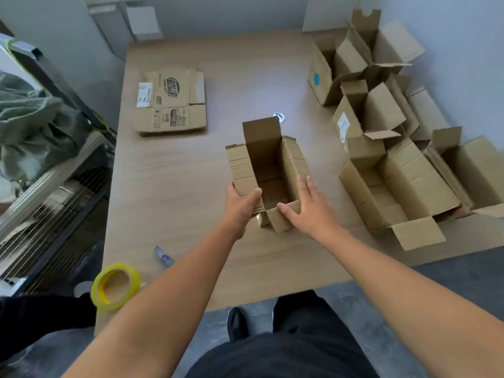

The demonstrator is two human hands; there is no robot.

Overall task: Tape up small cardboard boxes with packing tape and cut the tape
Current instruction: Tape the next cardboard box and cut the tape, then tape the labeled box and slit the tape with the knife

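Note:
A small open cardboard box [268,173] stands in the middle of the wooden table [191,186], all its top flaps up or splayed out. My left hand [241,204] grips the box's near left flap, thumb over the edge. My right hand [306,205] lies with straight fingers against the right flap and wall, thumb on the near flap. A roll of yellow packing tape [116,286] sits at the table's near left corner. A small blue-grey cutter [163,256] lies just beyond the roll.
A flattened printed carton [171,100] lies at the far left of the table. A heap of several open cardboard boxes [395,148] fills the right side. A metal grommet [278,116] sits behind the box. A wire rack [49,192] stands to the left.

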